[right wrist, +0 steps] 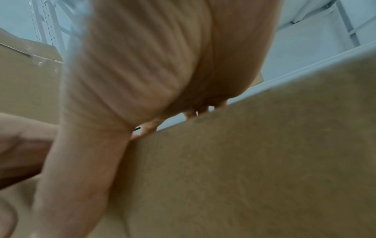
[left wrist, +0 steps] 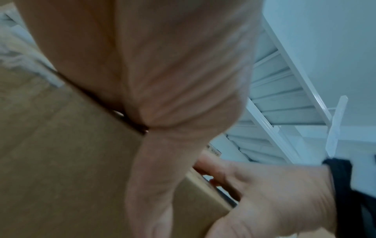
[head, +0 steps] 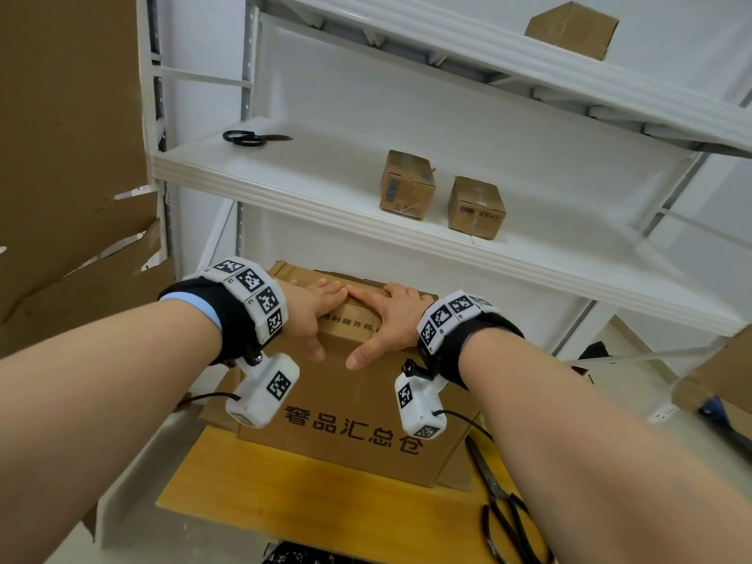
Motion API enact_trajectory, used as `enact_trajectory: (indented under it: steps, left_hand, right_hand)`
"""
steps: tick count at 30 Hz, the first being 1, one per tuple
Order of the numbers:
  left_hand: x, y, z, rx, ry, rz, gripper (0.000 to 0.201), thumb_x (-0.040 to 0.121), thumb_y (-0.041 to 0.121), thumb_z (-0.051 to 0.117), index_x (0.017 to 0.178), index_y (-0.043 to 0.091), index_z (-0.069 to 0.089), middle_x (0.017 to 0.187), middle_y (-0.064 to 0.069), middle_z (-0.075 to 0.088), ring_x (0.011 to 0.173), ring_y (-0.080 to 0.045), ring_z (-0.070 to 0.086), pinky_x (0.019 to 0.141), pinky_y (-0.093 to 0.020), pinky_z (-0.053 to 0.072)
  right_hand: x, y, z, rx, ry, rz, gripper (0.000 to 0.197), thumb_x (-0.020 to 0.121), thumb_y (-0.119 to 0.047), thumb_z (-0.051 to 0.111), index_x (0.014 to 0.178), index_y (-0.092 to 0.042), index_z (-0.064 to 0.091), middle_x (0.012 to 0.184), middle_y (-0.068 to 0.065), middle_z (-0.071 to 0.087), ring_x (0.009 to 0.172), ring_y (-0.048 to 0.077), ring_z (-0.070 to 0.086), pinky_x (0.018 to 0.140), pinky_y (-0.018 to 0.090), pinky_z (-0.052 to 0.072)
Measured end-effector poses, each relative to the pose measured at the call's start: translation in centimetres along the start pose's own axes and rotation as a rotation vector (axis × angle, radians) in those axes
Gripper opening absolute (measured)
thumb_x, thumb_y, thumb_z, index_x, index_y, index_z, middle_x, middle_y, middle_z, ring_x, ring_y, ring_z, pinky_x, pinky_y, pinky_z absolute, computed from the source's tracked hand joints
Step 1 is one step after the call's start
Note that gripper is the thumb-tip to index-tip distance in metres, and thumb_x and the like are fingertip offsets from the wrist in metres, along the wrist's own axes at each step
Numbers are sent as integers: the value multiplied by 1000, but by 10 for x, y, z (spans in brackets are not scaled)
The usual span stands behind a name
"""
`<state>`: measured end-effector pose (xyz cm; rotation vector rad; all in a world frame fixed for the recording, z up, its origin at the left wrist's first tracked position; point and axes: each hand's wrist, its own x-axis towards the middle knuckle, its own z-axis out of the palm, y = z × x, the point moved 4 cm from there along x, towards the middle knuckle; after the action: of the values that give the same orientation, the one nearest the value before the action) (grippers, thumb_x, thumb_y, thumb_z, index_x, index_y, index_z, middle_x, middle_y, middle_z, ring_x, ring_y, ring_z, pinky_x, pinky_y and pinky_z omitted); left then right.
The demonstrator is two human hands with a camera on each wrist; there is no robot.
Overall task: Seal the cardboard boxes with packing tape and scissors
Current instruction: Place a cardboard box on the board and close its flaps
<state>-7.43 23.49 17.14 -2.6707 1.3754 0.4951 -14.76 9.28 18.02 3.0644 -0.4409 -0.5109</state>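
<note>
A large brown cardboard box [head: 346, 421] with black printed characters stands on a yellow wooden board [head: 252, 494]. My left hand [head: 315, 307] and right hand [head: 386, 315] lie flat on its top flaps, fingers straight and fingertips nearly meeting at the middle, thumbs hanging over the front face. The left wrist view shows my left hand [left wrist: 162, 80] pressed on the box [left wrist: 61, 161] with the right hand [left wrist: 264, 185] beside it. In the right wrist view my right hand [right wrist: 142, 72] presses on the box [right wrist: 244, 169]. Black scissors [head: 504, 510] lie on the board at the right. No tape roll is visible.
A white metal shelf [head: 325, 189] above the box carries a second pair of black scissors [head: 252, 138] at the left and two small sealed boxes [head: 407, 185] [head: 476, 207]. Another box [head: 571, 30] sits on the top shelf. Flattened cardboard [head: 69, 156] leans at the left.
</note>
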Motion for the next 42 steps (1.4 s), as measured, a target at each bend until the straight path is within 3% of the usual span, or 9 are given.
enact_trajectory:
  steps: [5,11,14,20,25,30,34,37,42]
  left_hand:
    - [-12,-16,-12,-277,115,-24,99,83,65,58,156,22,6,163,1,7,149,-18,6,119,-44,8]
    - [-23,-63,-9,-616,462,-303,80,95,67,17,155,16,8,163,-4,1,150,-21,-1,120,-50,4]
    - [-29,-73,-1,-961,464,-380,101,81,85,10,155,17,10,162,-7,9,149,-25,10,121,-45,8]
    - [-34,-95,16,-1275,481,-596,91,90,75,11,154,11,20,156,-22,24,144,-37,24,119,-50,17]
    - [-39,-76,16,-1456,375,-513,99,81,85,24,155,19,20,158,-13,24,141,-36,30,116,-50,25]
    - [-19,-88,-4,-1647,592,-416,148,31,103,47,153,23,22,158,-11,25,142,-37,28,112,-57,25]
    - [-34,-55,-24,-1869,594,-334,107,68,85,53,151,23,25,153,-18,31,134,-41,38,108,-58,33]
    - [-30,-40,-37,-1901,525,-137,89,67,81,59,133,21,53,123,-15,65,108,-36,63,92,-55,49]
    - [-30,-18,-60,-1850,506,-24,71,64,56,81,124,22,62,113,-9,72,101,-35,69,91,-59,48]
  right_hand:
    - [-7,-1,3,9,73,-10,117,53,-86,68,142,-67,-4,161,12,12,147,35,15,116,55,20]
    - [-15,0,-14,22,116,-26,115,52,-85,69,142,-67,0,148,9,32,137,33,30,110,55,29]
    - [-18,5,-26,38,139,-17,114,52,-86,68,142,-67,1,143,8,37,133,33,35,107,56,33]
    - [-28,25,-59,230,237,-9,113,54,-82,71,145,-62,7,134,5,48,123,31,42,104,50,40]
    - [-46,51,-84,614,347,-20,120,48,-76,78,148,-54,14,132,-8,52,111,18,59,98,43,50]
    - [-62,75,-82,938,413,-53,122,50,-61,88,151,-43,23,132,-6,55,108,19,66,93,46,56]
    - [-71,95,-68,1278,489,-68,110,57,-42,91,149,-34,31,126,5,63,99,27,72,85,50,59]
    - [-80,105,-58,1412,527,-96,101,62,-37,89,147,-31,34,123,8,65,97,28,73,81,49,60]
    - [-83,116,-40,1538,483,-53,110,55,-47,94,146,-24,37,127,15,65,107,36,69,90,59,54]
